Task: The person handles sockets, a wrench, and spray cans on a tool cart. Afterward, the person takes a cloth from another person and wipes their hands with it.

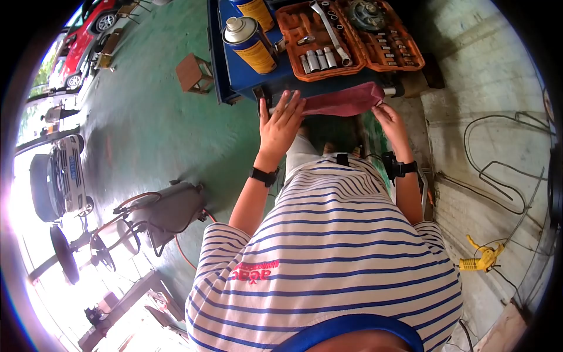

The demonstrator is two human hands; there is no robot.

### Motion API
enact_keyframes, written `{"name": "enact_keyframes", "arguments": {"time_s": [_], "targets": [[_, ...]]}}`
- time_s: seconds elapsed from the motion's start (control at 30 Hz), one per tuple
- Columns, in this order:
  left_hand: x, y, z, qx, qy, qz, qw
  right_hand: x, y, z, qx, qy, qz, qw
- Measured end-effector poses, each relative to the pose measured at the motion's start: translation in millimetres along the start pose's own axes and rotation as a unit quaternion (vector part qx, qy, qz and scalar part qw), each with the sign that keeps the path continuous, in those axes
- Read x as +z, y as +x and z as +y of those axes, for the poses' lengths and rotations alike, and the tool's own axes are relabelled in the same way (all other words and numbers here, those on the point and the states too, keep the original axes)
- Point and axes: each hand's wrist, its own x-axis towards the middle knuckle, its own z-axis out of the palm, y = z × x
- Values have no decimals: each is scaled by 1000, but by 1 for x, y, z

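Observation:
A dark red cloth (343, 101) lies stretched along the front edge of a blue tool cart (281, 83), over what looks like its handle bar. My left hand (280, 126) is at the cloth's left end, fingers extended and spread, the fingertips close to or touching it. At the other end, my right hand (389, 117) pinches the cloth's edge between thumb and fingers. On the cart top sits an open orange socket set case (355, 69) with sockets and a combination wrench (331, 32). Beside it stands a blue and yellow spray can (251, 48).
Another can (256, 10) stands behind. A wooden stool (193, 73) is on the green floor at left. Lower left is a grey tank (176, 206) with hoses. A pale wall (487, 88) with cables and a yellow tool (484, 258) runs along the right.

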Motion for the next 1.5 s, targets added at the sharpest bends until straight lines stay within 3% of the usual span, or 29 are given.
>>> {"name": "enact_keyframes", "arguments": {"time_s": [0.27,0.43,0.63,0.7,0.73,0.83,0.9,0.97,1.03,1.1,1.17,1.2,1.23,1.27,1.3,1.37,1.4,1.43,1.47,1.5], "targets": [[-7,13,-4,-15,-63,25,998,-10,-5,-30,31,6,-69,997],[-12,22,-6,-41,-144,64,987,-21,-8,-52,-2,123,-21,992],[-30,31,-16,-65,-215,65,972,-34,-7,-64,-31,103,34,994],[-42,36,-17,-101,-339,105,929,-34,-10,-75,-53,118,52,990],[-50,38,-17,-92,-336,127,929,-33,-14,-81,-53,118,51,990],[-68,33,-16,-147,-395,88,903,-28,-25,-95,-57,46,106,992],[-78,38,-18,-122,-382,108,910,-26,-26,-99,-116,105,99,983],[-84,40,-18,-84,-346,128,926,-21,-23,-108,-105,136,98,980],[-79,40,-18,-112,-332,117,929,-13,-18,-112,-95,168,96,977],[-64,41,-19,-140,-318,106,932,-5,-1,-106,-34,119,102,987],[-29,41,-23,-209,-258,62,941,3,17,-86,-60,86,70,992],[-22,43,-22,-185,-165,44,968,15,23,-86,-104,21,63,992],[-16,42,-21,-185,-164,45,968,24,27,-87,-149,-43,55,986],[-10,41,-18,-162,-142,86,973,19,19,-90,-110,-188,63,974],[-12,45,-14,-138,-120,125,975,23,18,-91,-222,-273,88,932],[-20,45,-5,-127,-126,118,977,28,13,-96,-354,-432,112,822],[-22,45,-2,-82,-156,95,980,31,11,-97,-353,-433,111,822],[-22,45,2,-38,-185,72,979,35,10,-96,-356,-414,30,837],[-19,44,8,-25,-175,51,983,39,9,-95,-357,-393,-51,846],[-14,43,14,-25,-176,51,983,45,8,-94,-357,-393,-51,846]]}}
